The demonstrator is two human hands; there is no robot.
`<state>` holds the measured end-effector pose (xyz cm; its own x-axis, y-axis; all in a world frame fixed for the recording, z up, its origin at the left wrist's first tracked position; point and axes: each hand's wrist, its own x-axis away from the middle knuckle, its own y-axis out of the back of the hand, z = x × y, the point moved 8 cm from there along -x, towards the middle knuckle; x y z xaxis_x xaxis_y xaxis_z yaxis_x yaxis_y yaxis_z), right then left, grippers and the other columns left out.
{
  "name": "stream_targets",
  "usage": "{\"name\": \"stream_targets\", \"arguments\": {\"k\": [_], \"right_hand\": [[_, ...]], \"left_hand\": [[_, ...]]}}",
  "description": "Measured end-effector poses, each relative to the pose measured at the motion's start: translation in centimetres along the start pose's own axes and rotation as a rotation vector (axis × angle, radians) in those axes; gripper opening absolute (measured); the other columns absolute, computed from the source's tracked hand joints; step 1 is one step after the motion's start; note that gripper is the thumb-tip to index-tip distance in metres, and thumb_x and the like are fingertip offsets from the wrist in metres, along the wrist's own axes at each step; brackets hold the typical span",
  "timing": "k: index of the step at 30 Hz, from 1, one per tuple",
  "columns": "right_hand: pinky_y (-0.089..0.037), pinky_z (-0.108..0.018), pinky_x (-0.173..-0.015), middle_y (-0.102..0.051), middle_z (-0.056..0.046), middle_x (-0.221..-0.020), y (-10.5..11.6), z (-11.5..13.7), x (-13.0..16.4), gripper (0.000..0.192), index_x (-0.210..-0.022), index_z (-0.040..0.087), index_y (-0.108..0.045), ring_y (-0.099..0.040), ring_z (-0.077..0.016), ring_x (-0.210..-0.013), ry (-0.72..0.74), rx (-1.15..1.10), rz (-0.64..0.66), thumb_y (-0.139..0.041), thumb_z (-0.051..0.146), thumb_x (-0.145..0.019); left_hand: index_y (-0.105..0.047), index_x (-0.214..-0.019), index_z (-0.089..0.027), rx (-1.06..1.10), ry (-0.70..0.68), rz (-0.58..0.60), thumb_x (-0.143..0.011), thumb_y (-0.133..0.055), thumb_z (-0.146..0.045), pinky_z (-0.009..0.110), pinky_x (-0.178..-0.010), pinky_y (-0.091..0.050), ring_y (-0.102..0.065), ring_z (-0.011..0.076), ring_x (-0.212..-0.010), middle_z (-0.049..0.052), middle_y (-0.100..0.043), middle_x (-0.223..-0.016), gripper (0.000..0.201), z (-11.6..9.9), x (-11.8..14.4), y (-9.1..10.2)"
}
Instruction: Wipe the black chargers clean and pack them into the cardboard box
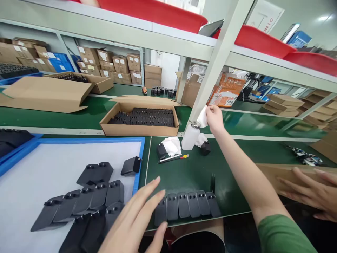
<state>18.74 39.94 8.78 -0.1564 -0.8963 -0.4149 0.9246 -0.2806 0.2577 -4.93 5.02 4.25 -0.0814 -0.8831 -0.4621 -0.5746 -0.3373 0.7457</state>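
Note:
My right hand (214, 118) is stretched forward, its fingers pinched on a white cloth (203, 117) beside the white pump bottle (191, 136). In the near foreground my left hand (135, 218) hovers with spread fingers and holds nothing. Just right of it, a row of several black power adapters (183, 205) lies along the table's front edge. Another crumpled white cloth (171, 145) rests left of the bottle, next to a single black adapter (161, 151). A second lone adapter (205, 148) sits right of the bottle.
A blue-rimmed tray (79, 141) with more adapters stands at left. Behind are an open carton (137, 130) of black parts and a shelf post (212, 66). A cable with a yellow-red end (184, 156) lies mid-table. At right, a co-worker's hand (313, 191) touches cardboard.

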Motion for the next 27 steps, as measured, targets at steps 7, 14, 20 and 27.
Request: {"name": "stream_targets", "arguments": {"k": [7, 14, 20, 27], "right_hand": [[-0.050, -0.046, -0.099, -0.065, -0.007, -0.116, -1.1, 0.5, 6.2, 0.024, -0.106, 0.016, -0.066, -0.062, -0.0211, -0.109, 0.303, 0.133, 0.276, -0.062, 0.036, -0.095], [-0.042, -0.050, -0.109, -0.066, -0.008, -0.122, -0.2, 0.9, 7.9, 0.026, -0.111, 0.017, -0.067, -0.060, -0.0225, -0.118, 0.409, 0.058, 0.318, -0.061, 0.038, -0.095], [-0.050, -0.047, -0.100, -0.062, -0.009, -0.124, -0.5, -1.1, 6.6, 0.027, -0.110, 0.016, -0.065, -0.060, -0.0224, -0.113, 0.285, -0.074, 0.083, -0.061, 0.038, -0.095], [-0.055, -0.041, -0.090, -0.067, -0.006, -0.108, -0.9, -2.7, 7.3, 0.021, -0.103, 0.014, -0.065, -0.065, -0.0185, -0.099, 0.085, -0.235, 0.006, -0.064, 0.034, -0.094]], "left_hand": [[-0.060, -0.124, -0.014, 0.058, -0.090, 0.392, -0.089, -0.059, -0.022, 0.056, -0.110, -0.042, -0.051, 0.0356, -0.130, 0.016, -0.058, -0.135, 0.036, 0.6, -13.3, -5.5], [-0.055, -0.127, -0.017, 0.210, 0.106, 0.431, -0.094, -0.062, -0.038, 0.045, -0.090, -0.055, -0.062, 0.0237, -0.108, 0.010, -0.058, -0.127, 0.039, 3.8, -23.8, -16.6], [-0.056, -0.125, -0.016, 0.271, 0.095, 0.384, -0.095, -0.061, -0.038, 0.044, -0.089, -0.056, -0.062, 0.0229, -0.106, 0.010, -0.060, -0.124, 0.038, 4.7, -24.3, -19.1], [-0.057, -0.125, -0.016, 0.153, 0.001, 0.413, -0.095, -0.061, -0.039, 0.044, -0.090, -0.056, -0.062, 0.0233, -0.106, 0.010, -0.060, -0.124, 0.038, 3.5, -24.8, -18.1]]}}
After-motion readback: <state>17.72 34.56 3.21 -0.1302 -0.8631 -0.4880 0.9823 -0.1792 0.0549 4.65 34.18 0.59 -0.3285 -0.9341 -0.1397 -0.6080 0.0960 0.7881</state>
